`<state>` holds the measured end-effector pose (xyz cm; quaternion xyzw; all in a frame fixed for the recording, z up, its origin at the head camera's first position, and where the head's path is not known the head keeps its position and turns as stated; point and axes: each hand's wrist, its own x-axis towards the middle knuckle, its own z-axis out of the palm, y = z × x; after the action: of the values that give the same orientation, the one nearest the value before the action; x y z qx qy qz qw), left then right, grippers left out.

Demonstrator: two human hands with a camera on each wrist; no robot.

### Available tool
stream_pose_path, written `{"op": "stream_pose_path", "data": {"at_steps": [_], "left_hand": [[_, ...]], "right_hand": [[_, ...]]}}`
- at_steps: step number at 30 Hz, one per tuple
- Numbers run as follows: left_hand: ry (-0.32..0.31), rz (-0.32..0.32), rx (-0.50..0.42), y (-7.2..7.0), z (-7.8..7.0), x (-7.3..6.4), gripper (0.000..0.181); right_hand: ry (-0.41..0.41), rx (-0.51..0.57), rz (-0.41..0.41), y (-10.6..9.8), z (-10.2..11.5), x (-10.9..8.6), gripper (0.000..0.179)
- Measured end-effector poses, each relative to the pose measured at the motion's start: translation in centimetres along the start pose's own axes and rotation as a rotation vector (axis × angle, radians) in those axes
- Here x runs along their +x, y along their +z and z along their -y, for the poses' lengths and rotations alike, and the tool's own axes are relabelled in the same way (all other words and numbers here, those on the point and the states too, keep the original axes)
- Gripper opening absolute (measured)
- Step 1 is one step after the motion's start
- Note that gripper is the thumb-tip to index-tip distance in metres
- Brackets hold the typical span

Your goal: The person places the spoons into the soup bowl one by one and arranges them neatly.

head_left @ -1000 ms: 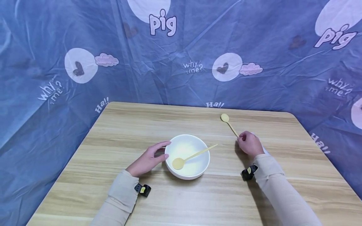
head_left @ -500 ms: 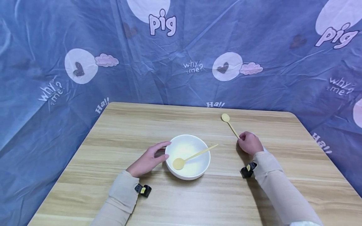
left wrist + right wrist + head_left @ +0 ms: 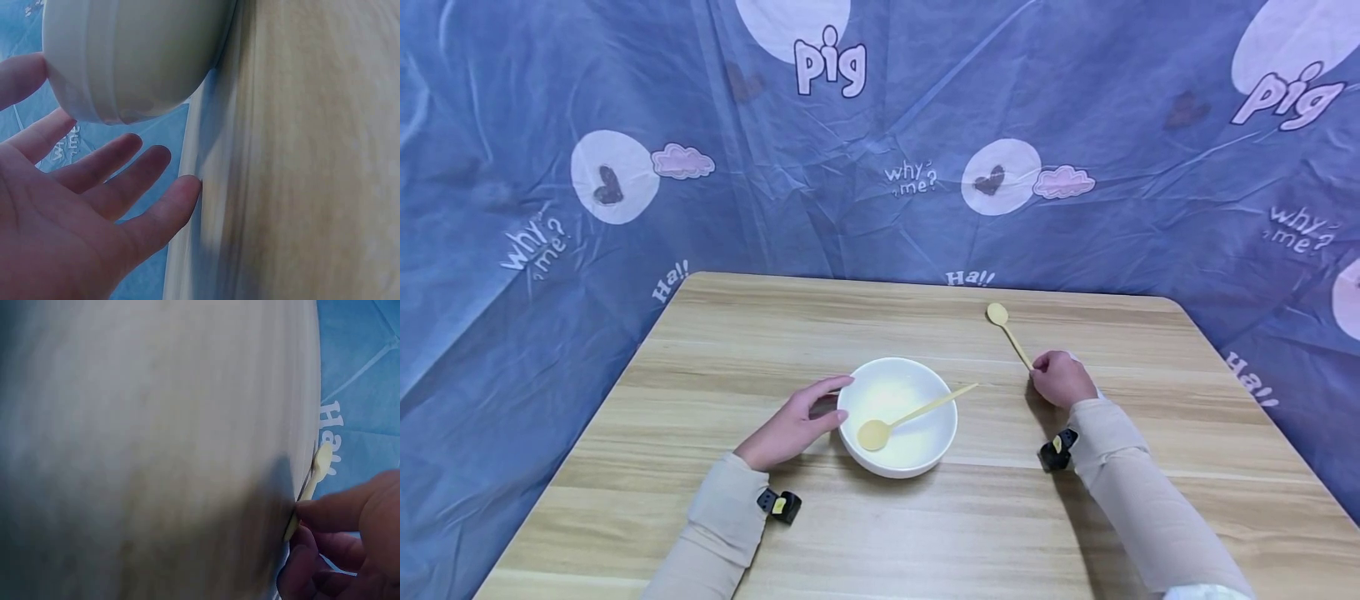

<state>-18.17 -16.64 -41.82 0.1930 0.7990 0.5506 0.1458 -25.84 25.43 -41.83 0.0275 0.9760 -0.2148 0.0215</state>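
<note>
A white bowl (image 3: pixel 898 375) stands upright on the table, with a pale yellow spoon (image 3: pixel 874 434) inside whose handle leans out over the right rim. At the bowl's left side is my left hand (image 3: pixel 790 425). Its thumb and one finger touch the bowl's outside, while the remaining fingers spread loosely below, as the left wrist view shows. Farther right, my right hand (image 3: pixel 1063 380) pinches the handle end of a second pale yellow spoon (image 3: pixel 997 313) between thumb and fingers. That spoon lies along the table, its head pointing toward the back edge; in the right wrist view its head (image 3: pixel 323 456) shows beyond the fingertips.
The wooden table (image 3: pixel 760 333) ends at a back edge just behind the second spoon. Behind it hangs a blue printed cloth (image 3: pixel 850 183). Each wrist carries a small black camera, one at the left cuff (image 3: pixel 779 505) and one at the right (image 3: pixel 1057 451).
</note>
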Motion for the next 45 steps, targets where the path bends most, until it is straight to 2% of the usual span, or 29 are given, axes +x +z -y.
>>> {"op": "stream_pose_path", "data": {"at_steps": [15,25,38,45], "left_hand": [[0.003,0.002,0.003,0.0,0.1,0.0,0.052],[0.014,0.002,0.008,-0.1,0.1,-0.2,0.053],[-0.008,-0.008,0.003,0.2,0.0,-0.4,0.052],[0.013,0.007,-0.003,0.2,0.1,-0.3,0.053]], "right_hand": [[0.06,-0.009,0.059,-0.4,0.3,-0.5,0.024],[0.046,0.027,0.021,-0.5,0.2,-1.0,0.022],[-0.003,0.114,-0.086,-1.8,1.2,-2.1,0.023],[-0.041,0.134,-0.249,-2.1,1.7,-2.5,0.023]]}}
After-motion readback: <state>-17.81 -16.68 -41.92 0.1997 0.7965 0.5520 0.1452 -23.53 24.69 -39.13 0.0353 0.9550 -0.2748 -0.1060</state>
